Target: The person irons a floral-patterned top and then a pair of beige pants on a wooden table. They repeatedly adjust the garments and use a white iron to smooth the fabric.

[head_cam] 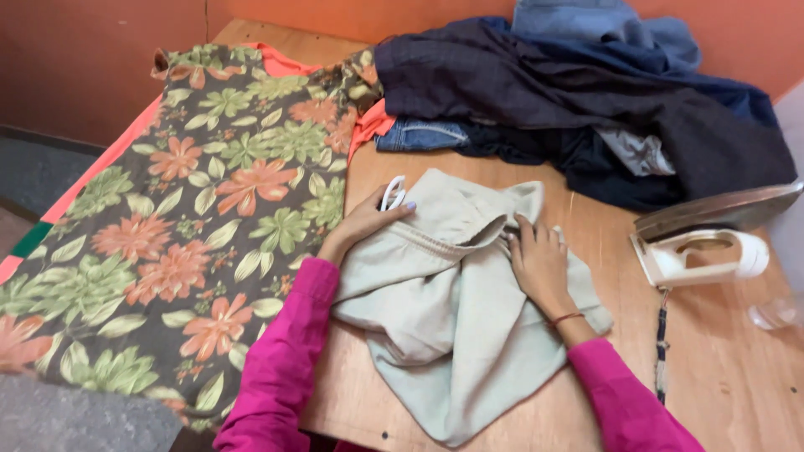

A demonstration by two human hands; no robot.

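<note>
Head view, one frame. I take the beige garment (444, 310) as my landmark: it lies crumpled on the wooden table (737, 377), near the front edge, waistband turned up toward the far side.

Left hand (364, 222) sits at the garment's upper left corner, fingers curled shut on the cloth there; a small white tag (394, 194) sticks up from that grip. Its lettering I cannot make out.

Right hand (540, 264) lies flat on the garment's upper right part, fingers spread apart and pressing down, gripping nothing. A thin red band circles that wrist. Both sleeves are bright pink.

Left of the garment: a dark floral cloth (184, 226) with orange and green flowers, spread flat, an orange edge along its far side.

Behind the garment: a heap of dark clothes (569, 92), navy and denim blue, against the orange wall.

Right of the garment: a white iron (703, 247) tipped on its side, soleplate facing up, cord (662, 343) trailing toward the front edge
</note>
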